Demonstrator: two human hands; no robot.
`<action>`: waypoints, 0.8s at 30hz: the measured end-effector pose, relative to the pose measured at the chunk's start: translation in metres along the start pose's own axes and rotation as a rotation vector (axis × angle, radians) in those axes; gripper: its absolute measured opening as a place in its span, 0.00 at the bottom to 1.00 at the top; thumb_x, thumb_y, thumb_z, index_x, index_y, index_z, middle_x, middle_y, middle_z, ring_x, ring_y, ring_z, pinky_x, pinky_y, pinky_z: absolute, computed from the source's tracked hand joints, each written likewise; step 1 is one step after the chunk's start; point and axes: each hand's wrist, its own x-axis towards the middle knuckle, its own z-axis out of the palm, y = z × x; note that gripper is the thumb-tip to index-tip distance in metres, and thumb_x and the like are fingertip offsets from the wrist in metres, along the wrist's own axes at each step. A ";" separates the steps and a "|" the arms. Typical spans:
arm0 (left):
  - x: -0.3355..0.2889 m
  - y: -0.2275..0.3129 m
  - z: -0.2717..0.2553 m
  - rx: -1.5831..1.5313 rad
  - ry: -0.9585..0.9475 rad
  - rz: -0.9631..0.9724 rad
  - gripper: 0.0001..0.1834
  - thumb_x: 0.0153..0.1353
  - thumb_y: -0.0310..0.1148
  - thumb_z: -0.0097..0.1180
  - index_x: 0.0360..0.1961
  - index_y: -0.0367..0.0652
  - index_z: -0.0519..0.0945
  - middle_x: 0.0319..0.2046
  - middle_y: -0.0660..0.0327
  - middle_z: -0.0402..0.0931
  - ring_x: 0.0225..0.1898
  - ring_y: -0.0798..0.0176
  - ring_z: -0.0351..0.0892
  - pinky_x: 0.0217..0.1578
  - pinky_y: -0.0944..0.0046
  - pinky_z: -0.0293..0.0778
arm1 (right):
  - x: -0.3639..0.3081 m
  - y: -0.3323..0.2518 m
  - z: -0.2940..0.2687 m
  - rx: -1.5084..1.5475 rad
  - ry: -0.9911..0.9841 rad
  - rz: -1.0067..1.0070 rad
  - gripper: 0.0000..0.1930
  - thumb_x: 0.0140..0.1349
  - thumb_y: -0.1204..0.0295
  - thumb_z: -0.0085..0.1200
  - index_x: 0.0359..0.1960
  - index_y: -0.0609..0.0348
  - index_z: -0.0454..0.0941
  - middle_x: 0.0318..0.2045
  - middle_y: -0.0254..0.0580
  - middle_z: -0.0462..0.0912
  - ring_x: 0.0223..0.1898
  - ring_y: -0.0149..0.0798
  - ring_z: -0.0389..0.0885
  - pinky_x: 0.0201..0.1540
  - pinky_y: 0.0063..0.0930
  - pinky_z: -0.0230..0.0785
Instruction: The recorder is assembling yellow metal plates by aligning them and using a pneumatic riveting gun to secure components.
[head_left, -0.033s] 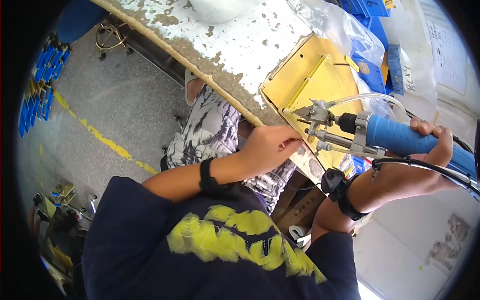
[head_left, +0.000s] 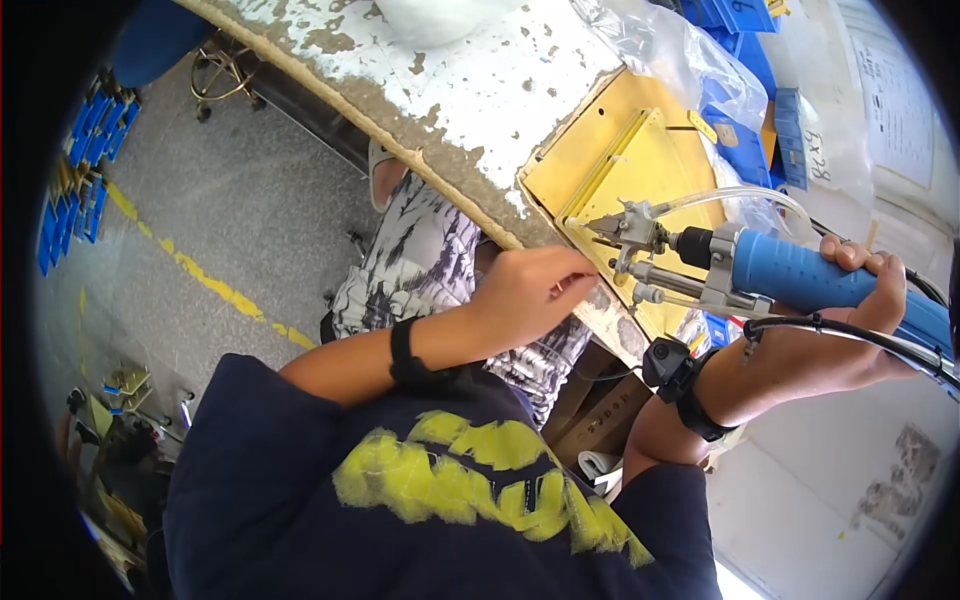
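My right hand (head_left: 872, 290) is wrapped round the blue body of a powered screwdriver (head_left: 800, 270), which lies nearly level. Its metal nose points left, over a yellow fixture plate (head_left: 665, 165) at the corner of the bench. My left hand (head_left: 530, 297) is closed in a pinch beside the bench edge, just short of the screwdriver's nose. Whatever may sit between its fingertips is hidden or too small to name. A clear hose (head_left: 745, 190) and dark cables (head_left: 850, 325) run along the tool.
The bench (head_left: 490, 75) has worn, flaking white paint. Blue parts bins (head_left: 740, 150) and a clear plastic bag (head_left: 690, 55) stand behind the fixture. A white bundle (head_left: 440, 15) lies at the top. Blue bins (head_left: 90, 215) are stacked at the far left by a yellow floor line (head_left: 215, 283).
My left hand has shifted slightly left, away from the screwdriver's nose, still pinched. The right hand and the screwdriver stay in place.
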 end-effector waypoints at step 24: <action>0.044 -0.006 -0.034 0.134 -0.153 0.065 0.08 0.53 0.22 0.62 0.36 0.35 0.84 0.28 0.55 0.84 0.29 0.61 0.83 0.32 0.66 0.76 | 0.031 -0.012 -0.037 0.260 0.039 0.193 0.10 0.53 0.67 0.57 0.28 0.58 0.69 0.26 0.37 0.70 0.27 0.32 0.71 0.32 0.28 0.68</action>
